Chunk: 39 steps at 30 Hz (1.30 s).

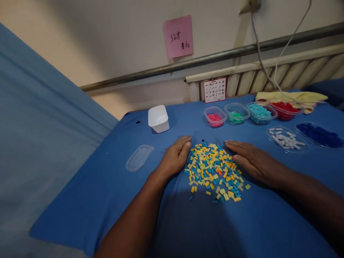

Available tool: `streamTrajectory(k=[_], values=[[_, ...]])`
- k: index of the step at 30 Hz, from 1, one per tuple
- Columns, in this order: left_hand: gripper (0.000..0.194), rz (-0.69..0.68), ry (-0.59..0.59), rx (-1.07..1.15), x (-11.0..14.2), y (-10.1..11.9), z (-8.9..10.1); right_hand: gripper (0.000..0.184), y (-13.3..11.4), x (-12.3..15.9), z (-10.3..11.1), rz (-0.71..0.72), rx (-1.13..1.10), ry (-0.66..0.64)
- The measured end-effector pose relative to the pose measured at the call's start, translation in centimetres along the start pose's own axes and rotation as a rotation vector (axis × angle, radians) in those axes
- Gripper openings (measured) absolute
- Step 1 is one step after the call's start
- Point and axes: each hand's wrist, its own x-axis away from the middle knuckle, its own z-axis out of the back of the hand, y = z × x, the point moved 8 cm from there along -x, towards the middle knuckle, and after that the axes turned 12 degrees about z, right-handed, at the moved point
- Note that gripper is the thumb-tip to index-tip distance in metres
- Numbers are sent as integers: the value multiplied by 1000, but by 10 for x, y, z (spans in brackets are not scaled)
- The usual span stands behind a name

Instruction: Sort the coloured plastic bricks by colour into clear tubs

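A loose pile of small toy building bricks (212, 168), mostly yellow, pale green and teal with an orange one among them, lies on the blue cloth (107, 200). My left hand (176, 156) rests on its edge along the pile's left side, fingers stretched out, holding nothing. On the opposite side, my right hand (249, 159) lies with straight fingers close to the bricks, also holding nothing. Between the two hands, the pile spreads toward me. A tiny black piece (202, 140) sits just beyond the pile.
Behind stand a white tub (154, 125) and clear tubs of pink (215, 118), green (236, 117), light blue (260, 111) and red bricks (285, 109). White bricks (287, 139) and dark blue bricks (319, 135) lie at right. A clear lid (139, 158) is at left; a yellow cloth (303, 96) lies behind.
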Motion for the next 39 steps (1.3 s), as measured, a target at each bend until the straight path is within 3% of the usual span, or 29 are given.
streamTrajectory(k=[3,6,9,13,16,19,25,29,34,39], values=[[58,-101,-39,-195,2,1,-11,60,-10,0,1,53,56,-28],[55,-161,-104,-300,6,6,-24,60,-37,-1,-4,182,89,-111],[50,-169,-74,-362,7,9,-25,68,-62,-2,-17,291,61,-223],[48,-160,38,-357,8,12,-14,75,-61,-5,-24,218,80,-279],[46,-286,-57,-325,16,24,-22,74,-57,-6,-23,189,78,-296],[45,-391,-181,-334,25,32,-34,72,-67,-6,-21,258,21,-311],[43,-309,-8,-373,19,27,-21,76,-89,-8,-22,298,-66,-308],[51,-370,-162,-377,27,32,-31,80,-100,-14,-20,342,-112,-274],[60,-338,-263,-487,32,32,-34,63,-78,-30,8,307,-30,-84],[66,-426,-229,-589,41,34,-37,45,-40,-37,19,191,19,79]])
